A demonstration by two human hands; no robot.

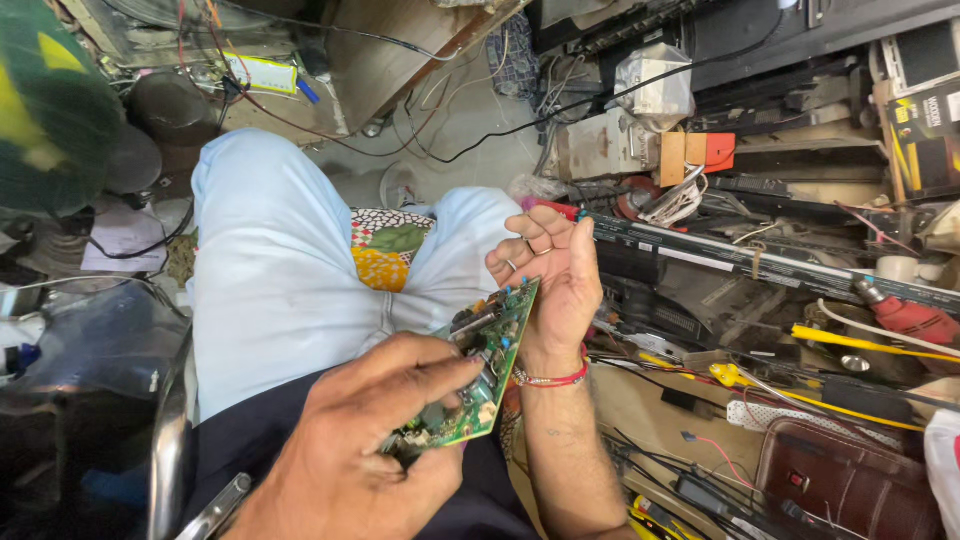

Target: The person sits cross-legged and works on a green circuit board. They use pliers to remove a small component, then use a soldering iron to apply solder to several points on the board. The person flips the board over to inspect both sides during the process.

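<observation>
Above the lap of a seated person in pale blue trousers [270, 270], two bare hands are holding a green circuit board [478, 365] tilted on edge. The left hand [370, 440], low in the view, is gripping the board's near end, its thumb and fingers [440, 372] pressing together over the component side. The right hand [555, 275], wearing rings and a red thread bracelet [548, 379], is propping the board's far end against its palm, its fingers [530, 235] loosely curling and spread rather than pinching. A patterned cushion [385, 250] is showing between the knees. To the right, a crowded worktop [640, 395] is carrying tangled wires, a yellow-handled tool [860, 342], a red-handled tool [915, 318] and a dark red pouch [840, 480]. No tool is touching the board; judging from this, the person is only inspecting it, with any repair work not yet begun. Whether parts are missing from the board is too small to tell.
</observation>
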